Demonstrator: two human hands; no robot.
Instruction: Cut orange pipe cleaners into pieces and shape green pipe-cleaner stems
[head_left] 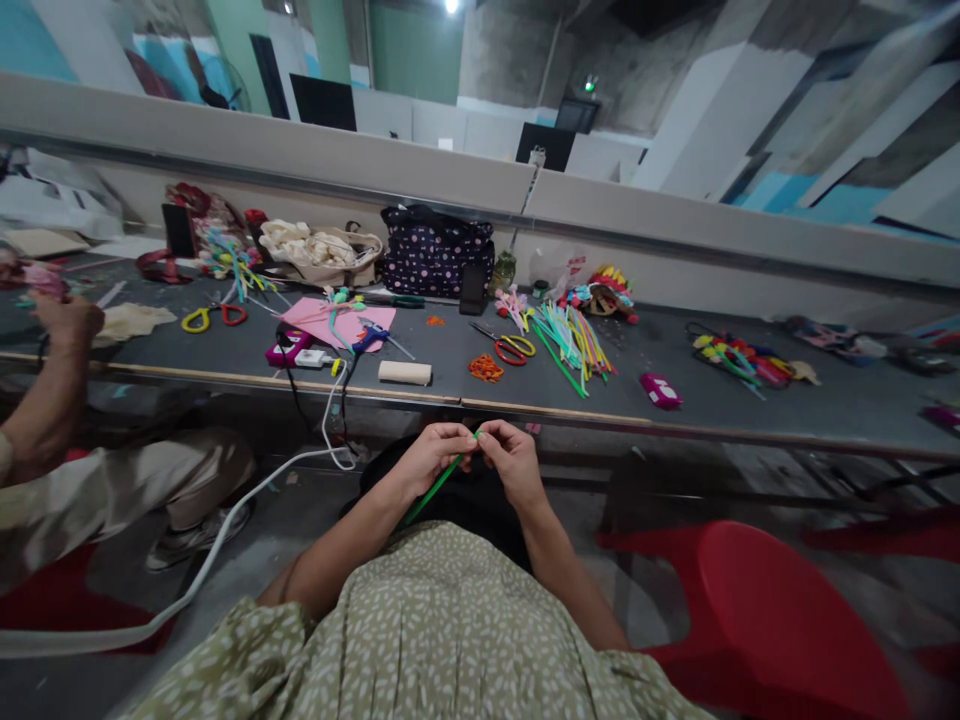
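I count two hands at my end, the left hand (441, 456) and the right hand (513, 462), with one green stem (435, 490) in them, plus one co-worker's hand (69, 318). On the table (720, 405) I get two pairs of scissors (498, 339), one blue glue gun (367, 341), one pale roll (405, 373), one pink sheet (377, 316), two orange piles (486, 368), one patterned bag (431, 255) and two phone-like dark slabs (472, 290). Magenta boxes (660, 391), red stools (787, 610) and dark screens (322, 102) number at least two each. One bundle of coloured stems (574, 345) is too tangled for me to count singly.
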